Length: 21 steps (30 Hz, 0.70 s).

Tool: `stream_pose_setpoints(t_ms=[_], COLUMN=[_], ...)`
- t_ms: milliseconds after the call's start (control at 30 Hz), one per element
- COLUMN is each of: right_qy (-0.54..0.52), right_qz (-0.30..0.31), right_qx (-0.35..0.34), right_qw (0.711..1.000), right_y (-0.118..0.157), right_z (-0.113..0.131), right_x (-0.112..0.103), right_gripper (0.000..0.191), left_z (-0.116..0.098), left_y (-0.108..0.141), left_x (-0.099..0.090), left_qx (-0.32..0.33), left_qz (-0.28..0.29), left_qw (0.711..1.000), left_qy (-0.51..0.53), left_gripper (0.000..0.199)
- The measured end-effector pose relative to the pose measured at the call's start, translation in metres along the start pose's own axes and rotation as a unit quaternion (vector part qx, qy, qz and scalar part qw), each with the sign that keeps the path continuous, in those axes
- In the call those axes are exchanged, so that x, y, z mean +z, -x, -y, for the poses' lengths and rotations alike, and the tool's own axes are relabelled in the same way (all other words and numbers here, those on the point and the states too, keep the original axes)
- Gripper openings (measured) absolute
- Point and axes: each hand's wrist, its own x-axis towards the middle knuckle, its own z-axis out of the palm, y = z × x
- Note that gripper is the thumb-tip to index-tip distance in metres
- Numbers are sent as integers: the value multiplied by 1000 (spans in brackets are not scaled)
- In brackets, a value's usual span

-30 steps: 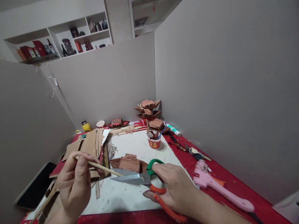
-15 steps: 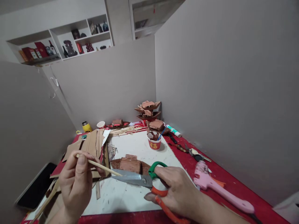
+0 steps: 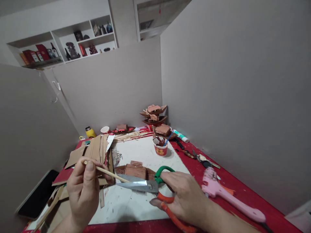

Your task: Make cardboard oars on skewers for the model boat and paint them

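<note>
My left hand (image 3: 85, 187) pinches a thin wooden stick (image 3: 109, 173), which slants down to the right. The stick's far end lies between the parted blades of the scissors (image 3: 139, 185). Around the green and orange handles, the fingers of my right hand (image 3: 182, 197) are closed. Just behind the blades, a brown model boat (image 3: 134, 171) with a ridged roof rests on the white board (image 3: 109, 213), partly covered by the scissors.
A red paper cup (image 3: 160, 149) of brown paint stands beyond the boat. Cardboard pieces (image 3: 93, 150) are piled at left, near a black phone (image 3: 36, 195). Bundled sticks (image 3: 132, 136) and stacked model boats (image 3: 154, 116) lie at the back. A pink glue gun (image 3: 230, 199) lies at right.
My left hand has moved right, pushing the stick further between the blades toward the pivot. The scissors and my right hand have hardly shifted.
</note>
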Motion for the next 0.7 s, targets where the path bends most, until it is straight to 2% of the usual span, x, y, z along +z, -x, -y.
stream_pose_setpoints(t_ms=[233, 433, 700], right_qy=[-42, -17, -32], right_qz=[1, 27, 21], right_qx=[12, 31, 15], right_qw=[999, 999, 999], right_y=[6, 4, 5], right_z=[2, 3, 2], right_x=[8, 4, 4], right_gripper=[41, 41, 39], left_z=[-1, 1, 3], left_y=[-4, -1, 3], left_x=[0, 3, 5], left_qx=[-17, -10, -13], left_qz=[4, 5, 17], left_qw=[1000, 1000, 1000], left_qy=[17, 4, 5], left_gripper=[17, 17, 17])
